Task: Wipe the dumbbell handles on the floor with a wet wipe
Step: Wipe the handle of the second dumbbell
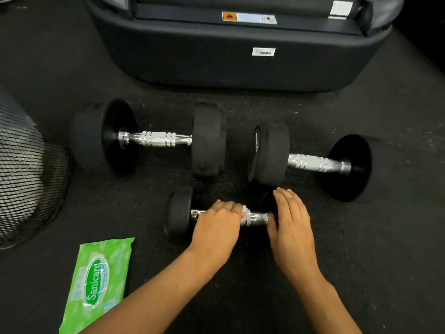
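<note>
Head view, looking down at the dark speckled rubber floor (361,261) where three dumbbells lie. My left hand (216,227) is curled over the knurled chrome handle (257,218) of the small black dumbbell (179,210) nearest me, and a scrap of white wet wipe (245,213) shows at my fingertips — so the wipe sits between my fingers and the metal, which is how I can rub along the grip. How much of the wipe is bunched under my palm I cannot tell.

My right hand (292,225) lies flat with straight fingers on the dumbbell's right-hand weight, which it mostly hides, holding nothing. I judge it is there to brace the weight — a round dumbbell would roll under the sideways rubbing otherwise.

Two larger black dumbbells with ribbed chrome handles lie just beyond: the left big dumbbell (154,139) and the right big dumbbell (317,163), set nearly end to end (their inner weights near each other but apart). Their handles are bare and within reach, so I take them to be next in line or already done; nothing here says which.

A green plastic pack of wet wipes (98,280) lies flat by my left forearm, close by for a fresh sheet. A black mesh bin (26,174) stands at the far left, and a dark machine base (240,61) fills the top.
</note>
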`<state>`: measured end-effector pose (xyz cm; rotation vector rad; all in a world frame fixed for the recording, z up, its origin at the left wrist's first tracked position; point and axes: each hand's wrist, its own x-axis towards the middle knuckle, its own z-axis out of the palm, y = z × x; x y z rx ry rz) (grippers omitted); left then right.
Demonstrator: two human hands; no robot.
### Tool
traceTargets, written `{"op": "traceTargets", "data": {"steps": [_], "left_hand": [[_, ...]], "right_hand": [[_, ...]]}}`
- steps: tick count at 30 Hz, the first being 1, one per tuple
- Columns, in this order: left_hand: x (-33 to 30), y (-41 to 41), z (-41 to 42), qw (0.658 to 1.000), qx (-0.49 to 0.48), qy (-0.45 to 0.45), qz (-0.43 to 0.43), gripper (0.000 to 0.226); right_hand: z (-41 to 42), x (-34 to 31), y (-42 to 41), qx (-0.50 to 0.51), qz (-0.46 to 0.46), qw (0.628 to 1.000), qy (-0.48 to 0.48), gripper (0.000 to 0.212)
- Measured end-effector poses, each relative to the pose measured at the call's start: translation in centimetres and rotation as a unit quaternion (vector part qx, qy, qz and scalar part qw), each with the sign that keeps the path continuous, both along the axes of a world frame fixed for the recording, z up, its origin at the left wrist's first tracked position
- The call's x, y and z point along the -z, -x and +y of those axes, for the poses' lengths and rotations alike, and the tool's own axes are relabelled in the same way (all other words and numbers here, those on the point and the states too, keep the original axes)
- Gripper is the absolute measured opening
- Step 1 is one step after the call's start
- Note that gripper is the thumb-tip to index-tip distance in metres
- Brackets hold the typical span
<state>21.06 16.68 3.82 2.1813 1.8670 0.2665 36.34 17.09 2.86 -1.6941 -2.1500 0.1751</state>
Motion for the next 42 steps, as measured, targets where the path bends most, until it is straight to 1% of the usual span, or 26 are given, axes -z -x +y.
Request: {"op": "traceTargets", "data": {"steps": [1,2,4,5,6,8,10,12,14,15,18,20,23,25,27,31,33,34,36,37,38,40,42], "left_hand": [[0.0,0.0,0.3,1.0,0.009,-0.008,-0.01,0.017],[-0.2,0.3,0.7,1.0,0.015,0.003,-0.01,0.018],[-0.8,0.9,1.4,0.999,0.008,0.034,0.021,0.023],[-0.8,1.1,1.4,0.999,-0.002,0.027,0.043,0.023],[-0.6,1.2,1.0,0.999,-0.011,0.009,0.048,0.02],[-0.1,0.9,0.0,0.999,-0.008,-0.035,0.014,0.011],[1.9,0.8,-0.5,0.996,0.015,-0.083,-0.042,0.022],[3.1,1.3,-1.0,0.99,0.049,-0.12,-0.062,0.032],[3.6,1.8,-1.9,0.982,0.094,-0.152,-0.067,0.034],[4.1,2.0,-2.3,0.978,0.11,-0.168,-0.054,0.036],[4.7,1.9,-2.5,0.974,0.117,-0.192,-0.031,0.039],[4.2,1.0,-1.8,0.969,0.125,-0.208,-0.048,0.034],[3.4,0.6,-1.4,0.962,0.148,-0.219,-0.061,0.035],[3.4,1.5,-1.9,0.965,0.15,-0.211,-0.047,0.038],[4.0,2.2,-2.4,0.965,0.137,-0.222,-0.032,0.038],[3.7,1.6,-1.8,0.97,0.135,-0.201,-0.033,0.037],[2.5,0.7,-0.6,0.98,0.126,-0.151,-0.041,0.039],[1.6,0.3,-0.1,0.987,0.109,-0.107,-0.047,0.037],[0.7,0.0,0.9,0.997,0.058,-0.033,-0.043,0.027],[0.7,0.2,1.0,0.999,0.03,-0.018,-0.042,0.026],[0.6,0.5,0.8,0.999,0.016,-0.021,-0.044,0.029],[1.0,1.4,-0.1,0.997,0.019,-0.054,-0.055,0.038],[2.2,1.8,-1.2,0.992,0.028,-0.112,-0.043,0.042]], "right_hand": [[0.0,0.0,0.0,-0.001,-0.002,1.0,0.0,0.053],[0.0,0.1,-0.1,0.0,-0.004,1.0,0.002,0.053],[0.1,0.0,-0.1,0.0,-0.001,1.0,0.008,0.052],[0.1,0.0,-0.1,0.001,0.001,1.0,0.01,0.052],[0.1,0.0,-0.1,0.001,0.002,1.0,0.011,0.052],[0.0,0.0,0.0,0.001,0.003,1.0,0.008,0.052],[0.0,0.1,-0.1,0.001,0.004,1.0,0.004,0.051],[0.1,0.1,-0.1,0.0,0.002,1.0,0.005,0.051],[-0.1,0.1,-0.1,0.0,0.001,1.0,0.004,0.051],[-0.2,0.1,-0.1,0.001,0.002,1.0,0.003,0.051],[-0.3,0.2,-0.1,0.001,0.005,1.0,-0.002,0.05],[-0.1,0.2,-0.1,-0.001,0.004,1.0,-0.002,0.051],[-0.1,0.2,-0.1,-0.003,0.003,1.0,0.007,0.051],[-0.1,0.1,-0.2,-0.001,0.002,1.0,0.007,0.051],[-0.1,0.1,-0.1,0.001,0.008,1.0,0.007,0.051],[-0.1,0.1,-0.1,0.003,0.011,1.0,0.004,0.051],[-0.1,0.1,-0.1,0.001,0.006,1.0,0.003,0.052],[0.0,0.1,0.0,0.001,0.006,1.0,0.004,0.053],[0.0,0.0,0.0,0.001,0.004,1.0,0.007,0.053],[0.1,0.0,-0.1,0.0,0.004,1.0,0.007,0.053],[0.1,0.0,-0.1,-0.001,0.004,1.0,0.007,0.053],[0.1,0.0,-0.2,-0.003,0.008,1.0,0.005,0.053],[0.0,0.1,-0.2,-0.005,0.011,1.0,0.002,0.052]]}}
